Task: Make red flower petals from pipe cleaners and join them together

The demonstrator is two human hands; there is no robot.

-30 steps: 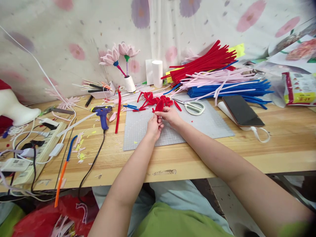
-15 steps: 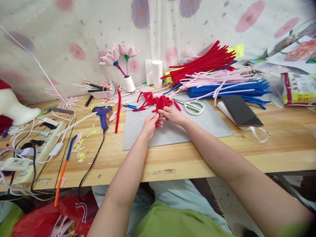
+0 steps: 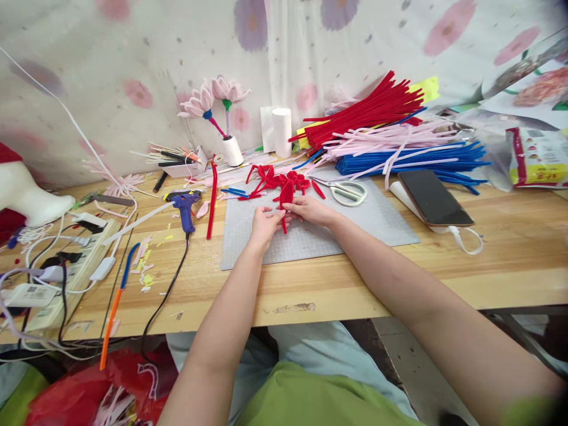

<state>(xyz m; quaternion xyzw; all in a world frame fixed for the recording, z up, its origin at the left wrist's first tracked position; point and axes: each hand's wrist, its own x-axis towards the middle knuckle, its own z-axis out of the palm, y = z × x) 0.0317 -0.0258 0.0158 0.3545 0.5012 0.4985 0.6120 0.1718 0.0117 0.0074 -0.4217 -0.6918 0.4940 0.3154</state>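
Note:
A red fuzzy petal-like piece (image 3: 286, 192) with a short stem pointing down is held over the grey cutting mat (image 3: 373, 228). My right hand (image 3: 308, 210) pinches its lower part from the right. From the left, my left hand (image 3: 266, 225) grips the stem area with its fingertips, partly hidden behind the piece. Just beyond my hands lie curled red pieces (image 3: 266, 176) in a loose heap. White-handled scissors (image 3: 349, 193) rest on the mat to the right.
A blue glue gun (image 3: 184, 212) and a red stem (image 3: 213, 201) lie left of the mat. Bundles of red (image 3: 359, 115), pink and blue stems are at the back right, near a phone (image 3: 435, 198). A power strip (image 3: 84, 266) with cables sits far left.
My left hand has shifted slightly left and down, with its fingers a little looser. More of the red stem shows below the petal-like piece, which sits slightly lower.

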